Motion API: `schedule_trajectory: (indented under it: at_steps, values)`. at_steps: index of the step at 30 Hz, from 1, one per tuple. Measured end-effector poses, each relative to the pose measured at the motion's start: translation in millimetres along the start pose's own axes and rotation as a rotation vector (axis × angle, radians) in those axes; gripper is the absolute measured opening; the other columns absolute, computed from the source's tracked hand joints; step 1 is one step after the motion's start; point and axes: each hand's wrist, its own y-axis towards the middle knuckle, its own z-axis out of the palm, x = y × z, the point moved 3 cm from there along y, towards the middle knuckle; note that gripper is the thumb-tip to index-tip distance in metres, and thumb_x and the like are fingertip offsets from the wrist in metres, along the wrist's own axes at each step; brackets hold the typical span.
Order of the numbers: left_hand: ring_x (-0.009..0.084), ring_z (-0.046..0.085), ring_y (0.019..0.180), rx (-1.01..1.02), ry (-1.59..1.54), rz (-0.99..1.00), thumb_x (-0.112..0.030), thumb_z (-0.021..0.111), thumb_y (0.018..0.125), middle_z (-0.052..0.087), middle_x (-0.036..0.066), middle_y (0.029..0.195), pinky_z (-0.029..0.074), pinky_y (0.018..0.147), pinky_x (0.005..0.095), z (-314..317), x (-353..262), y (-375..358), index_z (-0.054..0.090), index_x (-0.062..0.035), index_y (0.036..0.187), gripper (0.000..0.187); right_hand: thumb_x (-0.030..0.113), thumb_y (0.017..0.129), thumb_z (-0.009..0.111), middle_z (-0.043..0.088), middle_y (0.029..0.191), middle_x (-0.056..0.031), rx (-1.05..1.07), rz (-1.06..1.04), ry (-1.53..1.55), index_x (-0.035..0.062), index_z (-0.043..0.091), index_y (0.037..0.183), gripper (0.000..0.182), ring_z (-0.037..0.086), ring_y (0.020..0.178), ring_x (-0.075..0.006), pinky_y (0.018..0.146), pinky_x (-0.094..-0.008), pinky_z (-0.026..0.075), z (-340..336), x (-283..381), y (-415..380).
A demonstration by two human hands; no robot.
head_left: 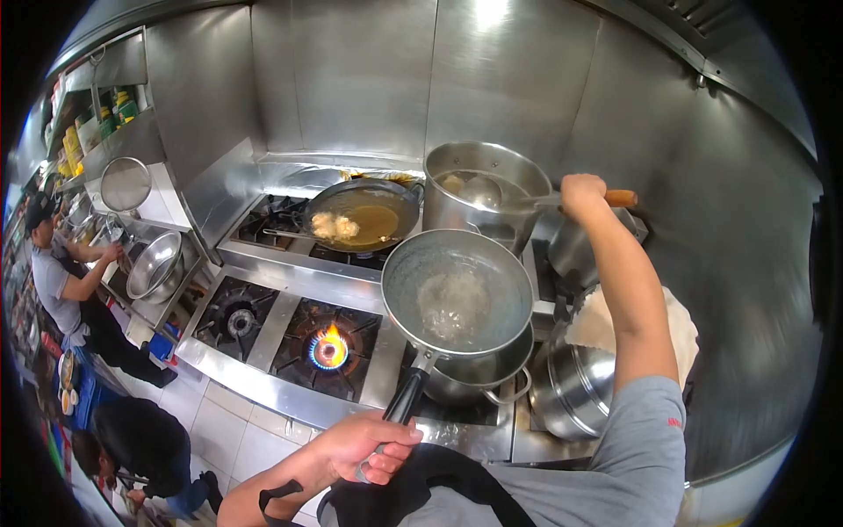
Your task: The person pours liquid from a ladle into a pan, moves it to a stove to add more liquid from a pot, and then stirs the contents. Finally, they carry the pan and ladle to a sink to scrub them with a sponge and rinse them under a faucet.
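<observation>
My left hand (373,446) is wrapped round the black handle of a frying pan (408,294). Clear liquid with some bubbles or froth lies in the middle of the pan, which is held over a steel pot (465,382). My right hand (583,192) grips a ladle (619,198) by its handle, whose wooden end sticks out to the right. The ladle's round bowl dips into the liquid of a tall stockpot (487,220) at the back of the stove.
A lit burner (327,348) flames left of the pan. Behind it, a black wok (362,215) holds oil and pale frying pieces. Steel steamer pots (575,395) with a cloth (680,329) stand at right. One person (66,272) works at the left counter; another (145,448) bends lower down.
</observation>
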Motion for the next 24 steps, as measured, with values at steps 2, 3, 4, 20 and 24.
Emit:
schedule_trajectory:
  at_steps: [2, 3, 4, 20, 24]
  values:
    - [0.0037, 0.034, 0.042, -0.002, -0.004, 0.008, -0.014, 0.057, 0.097, 0.036, -0.005, 0.059, 0.026, 0.033, 0.0208, -1, 0, 0, 0.051, -0.0112, 0.087, 0.012, 0.027, 0.077, 0.077, 0.073, 0.106, -0.0038, 0.213, -0.091, -0.097, 0.0188, 0.076, 0.098, 0.022, 0.069, 0.102, -0.0237, 0.086, -0.0367, 0.053, -11, 3, -7]
    - [0.0036, 0.034, 0.042, -0.002, -0.005, 0.01, -0.014, 0.057, 0.097, 0.036, -0.005, 0.059, 0.026, 0.033, 0.0208, -1, 0, 0, 0.051, -0.0113, 0.088, 0.011, 0.027, 0.077, 0.077, 0.073, 0.106, -0.0038, 0.21, -0.094, -0.096, 0.0188, 0.076, 0.098, 0.022, 0.069, 0.102, -0.0237, 0.086, -0.0367, 0.053, -12, 3, 0]
    - [0.0036, 0.034, 0.042, -0.004, -0.004, 0.014, -0.014, 0.057, 0.097, 0.036, -0.005, 0.059, 0.026, 0.033, 0.0208, 0, -1, -1, 0.051, -0.0113, 0.088, 0.011, 0.031, 0.076, 0.079, 0.073, 0.102, -0.0002, 0.387, -0.027, -0.053, 0.0195, 0.075, 0.094, 0.022, 0.069, 0.099, -0.0204, 0.085, -0.0354, 0.052, -6, -1, 10]
    - [0.0038, 0.034, 0.04, -0.048, 0.03, 0.083, -0.011, 0.055, 0.096, 0.037, -0.005, 0.058, 0.027, 0.032, 0.0209, 6, -24, 11, 0.051, -0.0107, 0.087, 0.01, 0.042, 0.073, 0.079, 0.066, 0.081, -0.0041, 0.545, 0.119, -0.037, 0.0163, 0.074, 0.096, 0.035, 0.062, 0.072, -0.0185, 0.07, -0.0362, 0.051, -86, -84, -21]
    - [0.003, 0.034, 0.041, -0.037, 0.007, 0.1, -0.011, 0.056, 0.095, 0.037, -0.005, 0.059, 0.029, 0.031, 0.0194, 6, -29, 14, 0.05, -0.0104, 0.086, 0.011, 0.036, 0.075, 0.078, 0.064, 0.077, -0.0097, 0.468, 0.09, -0.026, 0.0104, 0.073, 0.097, 0.034, 0.061, 0.062, -0.0229, 0.059, -0.0382, 0.051, -104, -96, -52]
